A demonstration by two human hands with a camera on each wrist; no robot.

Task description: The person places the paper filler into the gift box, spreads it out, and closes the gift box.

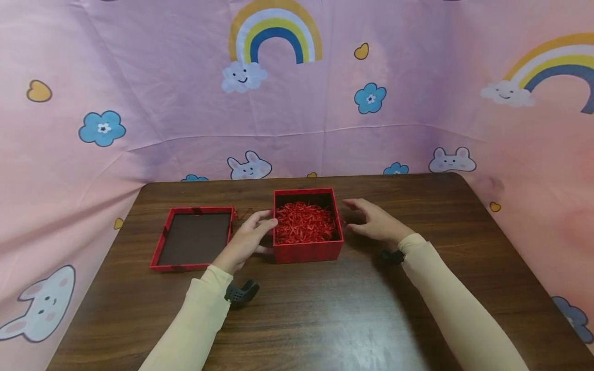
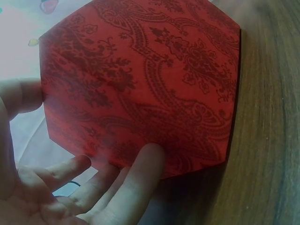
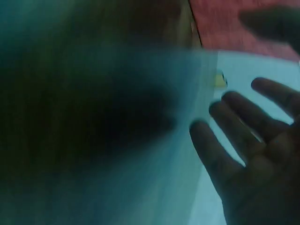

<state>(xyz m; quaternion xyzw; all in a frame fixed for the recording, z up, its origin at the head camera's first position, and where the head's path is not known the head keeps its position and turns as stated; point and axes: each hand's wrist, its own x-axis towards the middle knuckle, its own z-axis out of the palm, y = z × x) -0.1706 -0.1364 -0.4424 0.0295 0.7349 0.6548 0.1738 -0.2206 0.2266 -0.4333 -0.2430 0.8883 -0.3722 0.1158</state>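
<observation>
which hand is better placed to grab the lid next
Probably the left hand: it is between the lid and the box, close to the lid, while the right hand is on the box's other side.

We record a red box [image 1: 307,252] with darker floral-paisley print, red shredded paper [image 1: 303,222] and a red-rimmed, dark-lined lid [image 1: 197,239]. We note brown wood-grain table [image 1: 325,309], cream sleeves [image 1: 199,314], pink-lilac cloth [image 1: 185,77] with multicoloured rainbows [image 1: 275,23].

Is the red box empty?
No, shredded red paper lies inside the red box.
</observation>
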